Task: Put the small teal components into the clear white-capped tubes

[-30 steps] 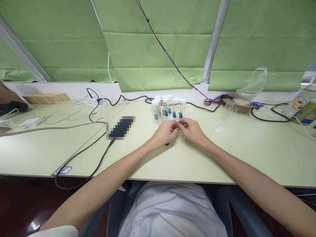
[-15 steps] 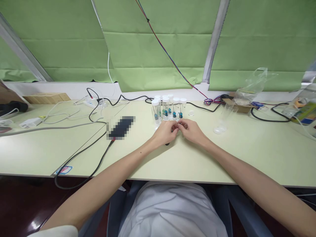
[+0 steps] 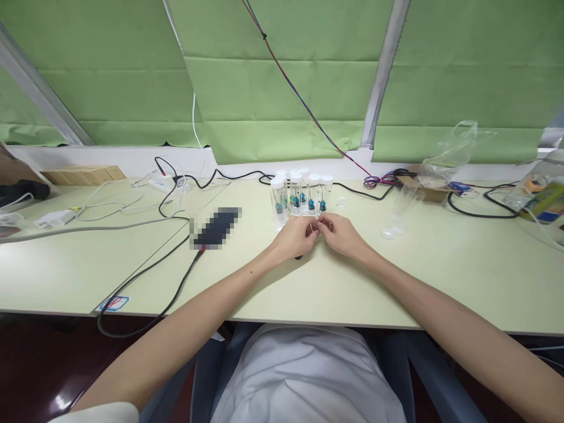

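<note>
My left hand and my right hand meet over the table, fingertips pinched together. Between them is something small that I cannot make out; a thin wire-like end shows at the fingers. Under the left hand a small black round thing peeks out on the table. Just beyond both hands stands a cluster of several clear tubes with white caps, upright, each with a blue-green piece inside. To their right lies a loose white cap.
More clear tubes lie at the right, near round clear lids. A blurred-out dark phone-like slab with a black cable is on the left. At the back right sits a cardboard box with a plastic bag.
Both hands stay almost in place; the right fingers have shifted slightly against the left ones. The tubes and other things have not moved.
</note>
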{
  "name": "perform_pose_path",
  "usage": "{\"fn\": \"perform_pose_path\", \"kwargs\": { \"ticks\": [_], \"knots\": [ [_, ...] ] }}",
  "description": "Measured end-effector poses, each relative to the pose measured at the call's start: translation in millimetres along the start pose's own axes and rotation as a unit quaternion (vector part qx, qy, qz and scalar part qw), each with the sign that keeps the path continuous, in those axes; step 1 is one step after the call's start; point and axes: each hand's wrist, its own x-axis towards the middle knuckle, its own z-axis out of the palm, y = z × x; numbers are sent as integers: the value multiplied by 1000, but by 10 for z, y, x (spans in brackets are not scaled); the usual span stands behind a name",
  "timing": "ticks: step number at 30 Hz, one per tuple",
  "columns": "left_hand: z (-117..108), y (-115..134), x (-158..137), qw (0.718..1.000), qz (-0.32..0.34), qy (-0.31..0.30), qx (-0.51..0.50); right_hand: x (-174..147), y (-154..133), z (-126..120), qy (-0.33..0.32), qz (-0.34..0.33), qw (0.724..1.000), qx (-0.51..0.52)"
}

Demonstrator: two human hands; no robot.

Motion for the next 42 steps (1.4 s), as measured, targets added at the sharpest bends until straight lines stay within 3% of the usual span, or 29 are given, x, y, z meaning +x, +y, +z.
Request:
{"fn": "perform_pose_path", "kwargs": {
  "ticks": [42],
  "knots": [
    [-3, 0, 2, 1000, 2, -6, 1, -1, 49, 32, 2, -1, 1000, 0]
  ]
}}
